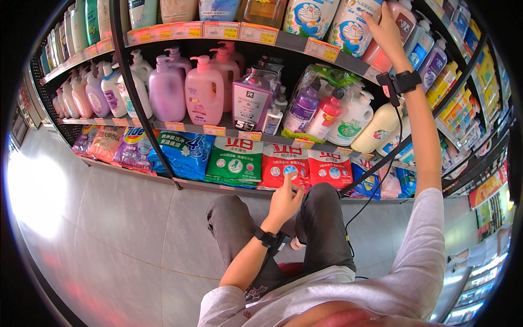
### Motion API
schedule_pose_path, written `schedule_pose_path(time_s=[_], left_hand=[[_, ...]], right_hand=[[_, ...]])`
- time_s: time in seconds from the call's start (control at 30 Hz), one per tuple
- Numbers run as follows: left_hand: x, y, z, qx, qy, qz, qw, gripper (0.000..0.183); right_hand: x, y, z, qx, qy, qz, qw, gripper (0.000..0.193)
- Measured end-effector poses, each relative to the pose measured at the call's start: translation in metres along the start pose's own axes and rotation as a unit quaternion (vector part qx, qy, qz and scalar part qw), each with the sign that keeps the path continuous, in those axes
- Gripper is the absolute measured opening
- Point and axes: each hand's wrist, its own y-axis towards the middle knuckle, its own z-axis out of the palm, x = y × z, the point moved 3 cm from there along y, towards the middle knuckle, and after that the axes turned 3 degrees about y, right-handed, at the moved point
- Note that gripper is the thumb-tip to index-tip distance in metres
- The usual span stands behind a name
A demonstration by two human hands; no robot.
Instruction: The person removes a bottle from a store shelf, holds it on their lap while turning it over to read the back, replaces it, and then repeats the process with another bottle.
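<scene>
My right hand (pixel 385 34) reaches up to the top shelf. Its fingers grip the right edge of a white bottle (pixel 351 30) printed with a blue cartoon cat; the bottle's top is cut off by the frame. A similar cartoon bottle (pixel 306 20) stands to its left, and a pink pump bottle (pixel 402 24) is beside the hand on the right. Low in front of my knees, my left hand (pixel 284 200) is open, its index finger stretched out and the others loosely bent. It appears in front of a red laundry detergent bag (pixel 280 163), and I see nothing in it.
On the middle shelf stand purple (pixel 168 90) and pink pump bottles (pixel 204 92), a purple box (pixel 251 101) and a cream bottle (pixel 376 131). Blue (pixel 182 155) and green detergent bags (pixel 235 161) line the bottom. A dark shelf post (pixel 131 82) and black cable (pixel 376 188) are nearby.
</scene>
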Motion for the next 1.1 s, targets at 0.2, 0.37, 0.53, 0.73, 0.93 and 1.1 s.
schedule_pose_path(time_s=[0.2, 0.37, 0.53, 0.73, 0.93, 1.1], left_hand=[[-0.003, -0.003, 0.000, 0.002, 0.018, 0.016, 1.000, 0.037], [-0.007, -0.001, -0.003, 0.010, 0.018, 0.009, 1.000, 0.036], [-0.010, -0.003, -0.007, 0.001, 0.007, 0.008, 1.000, 0.034], [-0.010, -0.005, -0.008, 0.003, 0.008, 0.016, 1.000, 0.029], [-0.010, -0.002, -0.005, 0.006, 0.014, 0.020, 1.000, 0.025], [-0.010, 0.000, -0.005, 0.000, 0.019, 0.030, 0.999, 0.025]], right_hand=[[0.008, -0.001, -0.015, 0.003, -0.031, 0.004, 1.000, 0.067], [0.013, -0.001, -0.020, 0.000, -0.084, 0.016, 0.996, 0.065], [0.028, -0.004, -0.049, -0.135, 0.035, -0.025, 0.990, 0.035], [-0.048, -0.015, -0.031, -0.108, -0.172, 0.048, 0.978, 0.091], [-0.079, -0.024, -0.015, -0.063, -0.025, 0.204, 0.977, 0.087], [-0.056, -0.031, -0.042, -0.045, 0.067, 0.242, 0.967, 0.069]])
